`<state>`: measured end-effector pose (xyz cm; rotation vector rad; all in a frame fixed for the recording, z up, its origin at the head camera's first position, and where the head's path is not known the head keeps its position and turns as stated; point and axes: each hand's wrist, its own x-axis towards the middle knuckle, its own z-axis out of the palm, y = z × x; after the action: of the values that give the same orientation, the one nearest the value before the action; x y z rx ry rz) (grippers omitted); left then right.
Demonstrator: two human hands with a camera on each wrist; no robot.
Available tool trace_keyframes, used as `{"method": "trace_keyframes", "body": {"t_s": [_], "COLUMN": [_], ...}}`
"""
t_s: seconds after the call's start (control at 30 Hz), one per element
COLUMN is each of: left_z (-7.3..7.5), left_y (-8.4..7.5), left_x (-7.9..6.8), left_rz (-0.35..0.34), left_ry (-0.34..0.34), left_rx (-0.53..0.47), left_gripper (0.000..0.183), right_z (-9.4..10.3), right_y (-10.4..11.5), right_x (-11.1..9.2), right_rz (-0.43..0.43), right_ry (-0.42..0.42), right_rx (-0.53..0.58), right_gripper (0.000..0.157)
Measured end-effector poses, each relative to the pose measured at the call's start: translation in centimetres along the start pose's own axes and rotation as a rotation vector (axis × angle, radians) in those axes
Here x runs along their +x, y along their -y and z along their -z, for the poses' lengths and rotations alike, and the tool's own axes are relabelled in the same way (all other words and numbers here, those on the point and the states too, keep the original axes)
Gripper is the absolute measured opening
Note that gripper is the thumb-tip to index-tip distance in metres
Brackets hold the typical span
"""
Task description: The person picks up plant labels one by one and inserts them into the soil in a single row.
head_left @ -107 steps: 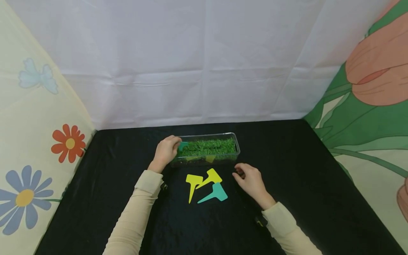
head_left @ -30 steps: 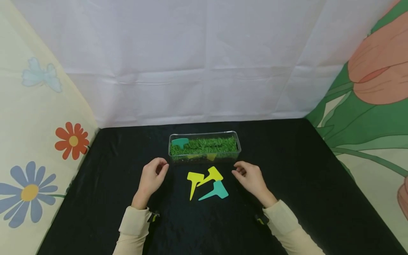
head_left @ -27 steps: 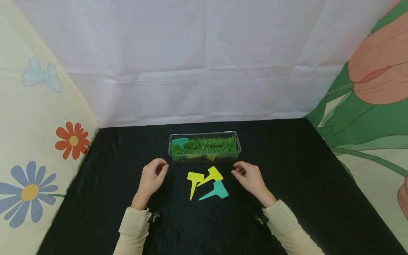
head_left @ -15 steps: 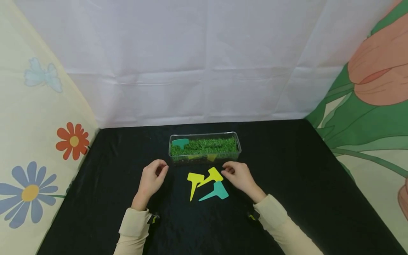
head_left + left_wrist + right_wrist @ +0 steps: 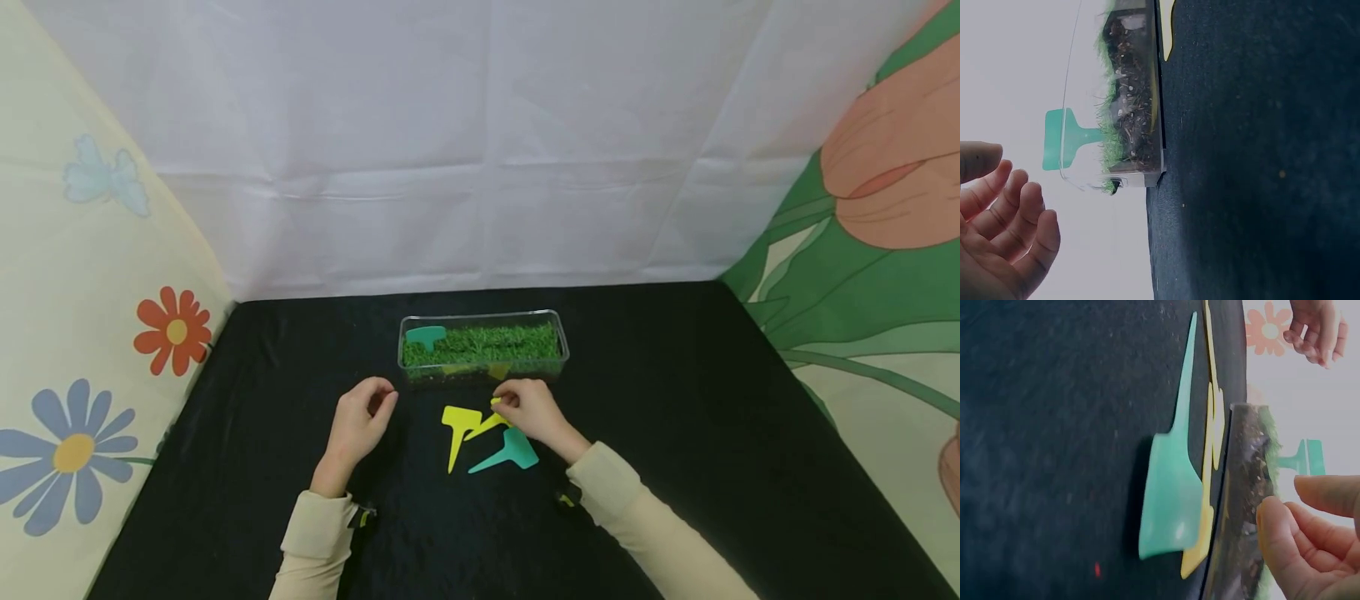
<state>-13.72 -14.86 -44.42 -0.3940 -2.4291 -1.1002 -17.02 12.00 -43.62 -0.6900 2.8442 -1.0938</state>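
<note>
On the black cloth (image 5: 637,358), we see a flat yellow plastic T-shaped tag (image 5: 495,421) beneath the right hand (image 5: 534,410), its stem slanting near-left. Those fingertips stand narrowly apart, empty; the left hand (image 5: 357,427), loosely curled, hangs farther off.

the right hand (image 5: 534,412) partly hides one yellow tag (image 5: 492,423), and the head view's bottom edge crops both sleeves (image 5: 317,533).

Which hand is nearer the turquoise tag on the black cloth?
Right. The right hand is just beyond the turquoise tag; the left hand is farther off, to its left.
</note>
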Motion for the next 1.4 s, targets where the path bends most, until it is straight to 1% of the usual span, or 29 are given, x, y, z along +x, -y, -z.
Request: {"method": "trace_keyframes", "body": {"t_s": [0.23,0.5,0.7,0.83,0.9,0.97,1.0,1.1,1.17,1.23,1.4], "left_z": [0.0,-0.1,-0.1,0.0,0.0,0.0,-0.1,-0.1,-0.1,-0.1,-0.1], "left_y": [0.0,0.1,0.1,0.0,0.0,0.0,0.0,0.0,0.0,0.0,0.1], "left_x": [0.0,0.1,0.1,0.1,0.1,0.1,0.1,0.1,0.1,0.1,0.0], "left_rz": [-0.014,-0.019,-0.013,-0.007,-0.008,-0.012,-0.014,-0.017,-0.016,-0.013,-0.018], "left_ry": [-0.005,-0.003,0.005,0.006,0.005,0.003,0.002,0.001,0.001,0.003,0.001], "left_rx": [-0.005,-0.006,-0.005,-0.005,-0.005,-0.004,-0.004,0.000,0.001,0.001,0.000], "left_gripper": [0.009,0.009,0.009,0.009,0.009,0.009,0.009,0.009,0.008,0.008,0.008], "right_z": [-0.9,-1.8,-2.1,-2.3,-2.4,-2.6,-2.7,-3.0,-3.1,-3.1,-3.0], "right_y": [0.6,0.6,0.8,1.1,1.3,1.4,1.5,1.6,1.6,1.7,1.8], "right_x": [0.8,1.4,1.7,2.1,2.3,2.5,2.6,2.7,2.8,2.8,2.9], "right_rz": [-0.060,-0.068,-0.062,-0.078,-0.102,-0.125,-0.129,-0.132,-0.121,-0.119,-0.131], "right_ry": [0.052,0.098,0.103,0.139,0.164,0.188,0.193,0.210,0.208,0.205,0.211], "right_rx": [0.013,-0.005,-0.049,-0.088,-0.110,-0.130,-0.136,-0.147,-0.159,-0.168,-0.186], "right_gripper": [0.014,0.012,0.010,0.009,0.010,0.017,0.023,0.041,0.047,0.045,0.019]}}
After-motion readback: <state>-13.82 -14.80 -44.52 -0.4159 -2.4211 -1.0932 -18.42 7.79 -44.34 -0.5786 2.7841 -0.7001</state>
